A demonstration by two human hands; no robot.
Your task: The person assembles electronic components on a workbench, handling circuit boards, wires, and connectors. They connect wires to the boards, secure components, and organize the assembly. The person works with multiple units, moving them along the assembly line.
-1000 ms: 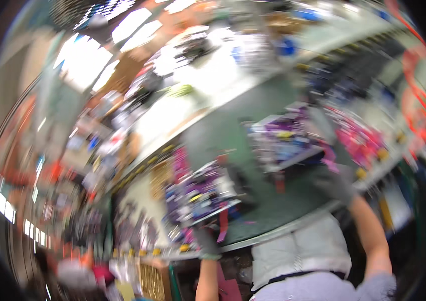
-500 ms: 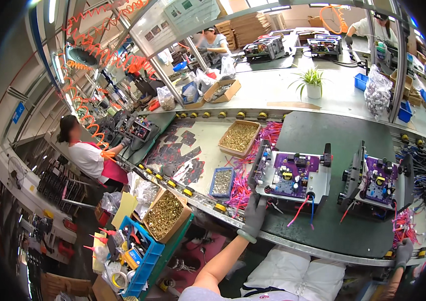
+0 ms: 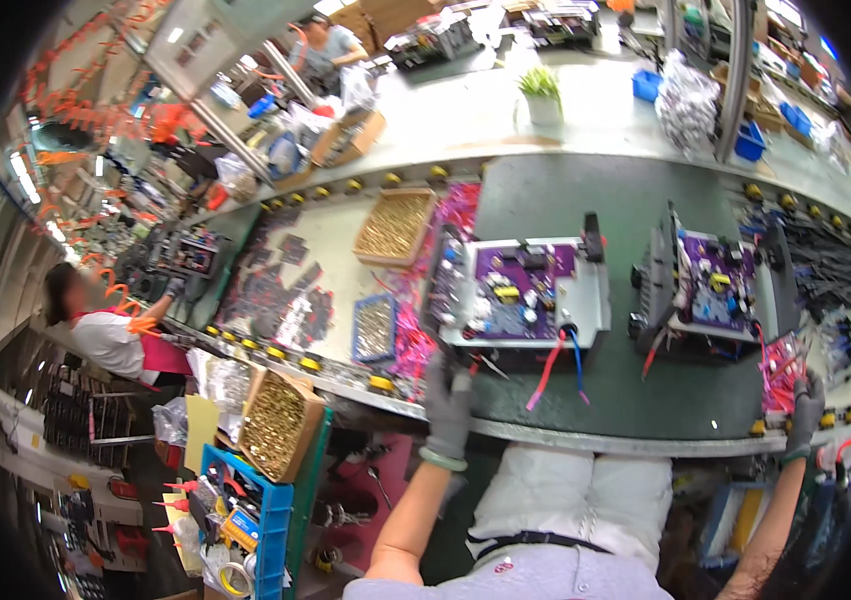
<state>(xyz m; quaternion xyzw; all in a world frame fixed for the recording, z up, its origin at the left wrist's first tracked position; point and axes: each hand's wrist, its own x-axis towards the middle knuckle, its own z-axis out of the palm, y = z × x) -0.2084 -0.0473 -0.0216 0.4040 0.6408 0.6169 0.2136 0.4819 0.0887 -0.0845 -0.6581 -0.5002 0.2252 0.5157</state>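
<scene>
My left hand (image 3: 448, 398), in a grey glove, rests on the near edge of the dark green belt (image 3: 645, 400), its fingers touching the front left corner of a grey metal tray with a purple circuit board (image 3: 523, 290). Red and blue wires (image 3: 557, 358) hang from that tray's front. My right hand (image 3: 803, 405), also gloved, reaches into a heap of pink cable ties (image 3: 783, 370) at the belt's right end. A second purple board assembly (image 3: 710, 285) stands between the two hands.
A box of brass screws (image 3: 395, 225) and a small blue tray (image 3: 375, 328) lie left of the board. A cardboard box of gold parts (image 3: 280, 425) sits over a blue crate (image 3: 245, 510). A co-worker (image 3: 105, 325) sits at the far left; another person (image 3: 325, 45) works beyond.
The view has steadied after a fast head swing. My left hand stays at the tray's front corner; my right hand has come up to the pink ties on the right.
</scene>
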